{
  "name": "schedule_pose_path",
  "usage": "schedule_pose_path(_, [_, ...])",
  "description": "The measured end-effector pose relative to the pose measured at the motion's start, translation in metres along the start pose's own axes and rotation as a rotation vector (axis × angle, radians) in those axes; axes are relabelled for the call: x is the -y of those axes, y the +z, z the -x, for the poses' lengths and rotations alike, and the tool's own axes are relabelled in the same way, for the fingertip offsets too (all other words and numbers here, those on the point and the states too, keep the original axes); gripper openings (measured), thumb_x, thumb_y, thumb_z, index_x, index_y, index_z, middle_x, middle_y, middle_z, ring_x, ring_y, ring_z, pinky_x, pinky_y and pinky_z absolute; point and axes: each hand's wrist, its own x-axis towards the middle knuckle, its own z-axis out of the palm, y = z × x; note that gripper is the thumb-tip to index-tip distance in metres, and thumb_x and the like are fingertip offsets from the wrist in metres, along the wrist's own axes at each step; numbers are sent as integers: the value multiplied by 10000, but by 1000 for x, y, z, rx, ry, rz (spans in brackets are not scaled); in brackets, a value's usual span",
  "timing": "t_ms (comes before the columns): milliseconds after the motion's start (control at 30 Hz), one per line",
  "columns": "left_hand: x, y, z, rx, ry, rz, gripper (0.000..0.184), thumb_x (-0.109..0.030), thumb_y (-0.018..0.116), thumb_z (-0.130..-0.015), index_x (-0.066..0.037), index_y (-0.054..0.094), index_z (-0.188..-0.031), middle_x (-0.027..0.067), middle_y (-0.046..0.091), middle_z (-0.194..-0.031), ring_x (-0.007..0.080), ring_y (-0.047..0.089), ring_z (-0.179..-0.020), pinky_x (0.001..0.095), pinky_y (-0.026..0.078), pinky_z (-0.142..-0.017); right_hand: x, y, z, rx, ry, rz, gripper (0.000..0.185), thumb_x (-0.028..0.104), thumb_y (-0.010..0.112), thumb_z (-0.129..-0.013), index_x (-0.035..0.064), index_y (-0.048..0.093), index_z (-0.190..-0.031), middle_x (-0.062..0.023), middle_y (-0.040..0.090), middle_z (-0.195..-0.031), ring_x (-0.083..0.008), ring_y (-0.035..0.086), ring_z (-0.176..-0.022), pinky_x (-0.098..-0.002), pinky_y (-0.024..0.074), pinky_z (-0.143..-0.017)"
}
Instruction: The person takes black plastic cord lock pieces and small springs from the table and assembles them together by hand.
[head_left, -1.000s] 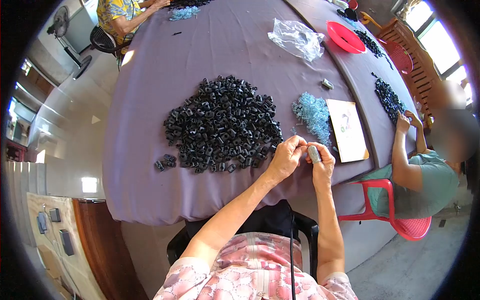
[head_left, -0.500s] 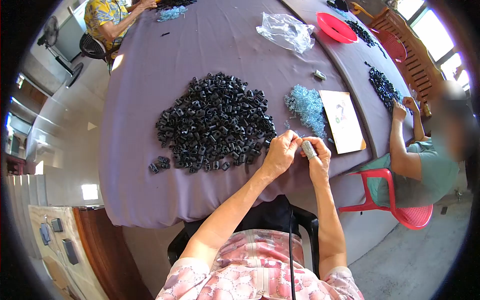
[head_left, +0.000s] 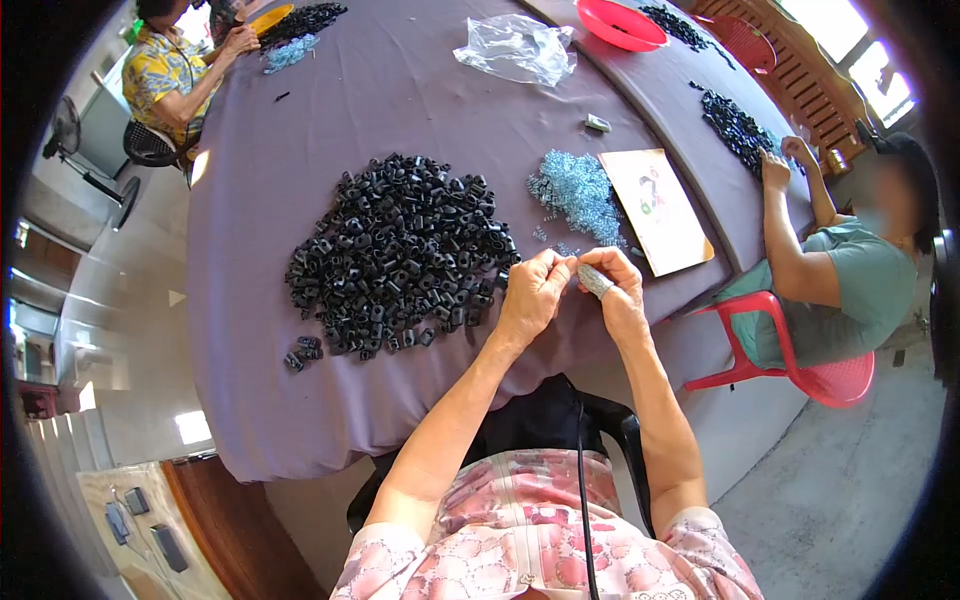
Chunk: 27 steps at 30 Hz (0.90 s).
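My left hand is closed in a pinch just above the near edge of the cloth-covered table. Close beside it, fingertips almost meeting, my right hand is also pinched; a grey wrap covers its thumb. Whatever lies between the fingers is too small to make out. Left of my hands spreads a big heap of small black plastic pieces, with a few loose ones at its near left. Beyond my fingers is a pile of tiny light-blue pieces, perhaps springs.
A booklet lies right of the blue pile, with a small pale object behind. Farther back are a clear plastic bag and a red basin. Co-workers sit at right and far left, handling similar piles.
The view has swung slightly, so the table's things appear farther left. My hands stay pinched close together. The co-worker at far left shows more fully.
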Motion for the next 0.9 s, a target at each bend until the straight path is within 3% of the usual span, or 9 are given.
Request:
schedule_pose_path(300, [-2,-1,0,-1,-74,117,301,-251,555,-924,-41,543,-709,-11,507,-567,45,418,-404,204,311,-358,-2,1,-3,-28,30,-76,158,-21,558,-850,44,609,-984,8,605,-800,-54,511,-685,-201,424,-644])
schedule_pose_path(600, [-5,-2,1,7,-45,85,299,-264,526,-941,-50,542,-733,-15,511,-581,44,425,-431,203,323,-386,-1,7,1,-12,-13,234,108,13,579,-851,44,626,-943,27,602,-791,-30,519,-686,-193,432,-614])
schedule_pose_path(900, [5,-3,-1,14,-12,225,206,-219,486,-960,-64,549,-842,-35,472,-623,28,405,-470,190,314,-421,3,0,3,-208,40,140,180,-70,559,-815,52,620,-933,39,571,-758,-39,500,-639,-191,402,-557])
